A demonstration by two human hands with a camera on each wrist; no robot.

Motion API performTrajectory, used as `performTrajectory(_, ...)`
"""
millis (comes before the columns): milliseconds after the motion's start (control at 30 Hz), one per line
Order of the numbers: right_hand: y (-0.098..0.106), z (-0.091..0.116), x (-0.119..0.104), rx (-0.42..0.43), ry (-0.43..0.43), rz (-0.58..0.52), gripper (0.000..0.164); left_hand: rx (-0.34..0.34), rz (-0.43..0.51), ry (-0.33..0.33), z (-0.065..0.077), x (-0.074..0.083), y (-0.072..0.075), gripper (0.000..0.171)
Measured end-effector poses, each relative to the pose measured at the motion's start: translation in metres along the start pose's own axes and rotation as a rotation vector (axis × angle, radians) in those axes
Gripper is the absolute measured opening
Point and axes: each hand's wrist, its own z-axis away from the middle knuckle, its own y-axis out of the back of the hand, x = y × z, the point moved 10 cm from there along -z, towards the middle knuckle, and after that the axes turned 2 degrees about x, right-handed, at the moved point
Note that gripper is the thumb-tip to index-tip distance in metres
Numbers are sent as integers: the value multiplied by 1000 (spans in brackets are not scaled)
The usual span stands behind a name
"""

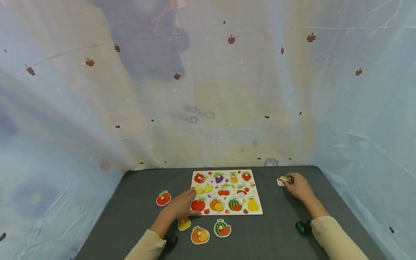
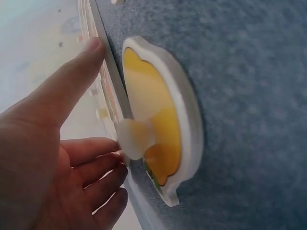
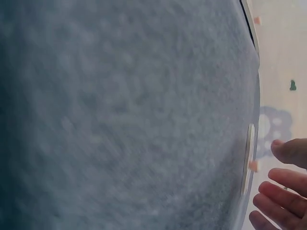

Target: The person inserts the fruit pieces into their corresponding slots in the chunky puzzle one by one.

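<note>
A white fruit puzzle board (image 1: 256, 196) lies on the dark cloth. My left hand (image 1: 180, 204) rests at its lower left corner, fingers by the left side, thumb along the near edge. Close below that hand is a yellow fruit piece (image 2: 165, 112) with a round white knob. At the right, my right hand (image 1: 300, 186) reaches to a red-and-white fruit piece (image 1: 282, 181) with a little green, partly covered by the fingers. In the right wrist view the fingers (image 3: 280, 199) are spread and apart from this piece, seen edge-on.
An apple-like red piece (image 1: 163, 198) lies left of the board. An orange piece (image 1: 196, 238) and a watermelon piece (image 1: 218, 231) lie in front of it. A patterned sheet (image 1: 208, 90) hangs behind the table and along both sides.
</note>
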Motion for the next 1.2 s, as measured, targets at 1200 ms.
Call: performTrajectory(1200, -13, -16, 27, -23, -102, 18, 20, 2, -71, 10, -1, 4, -4, 101)
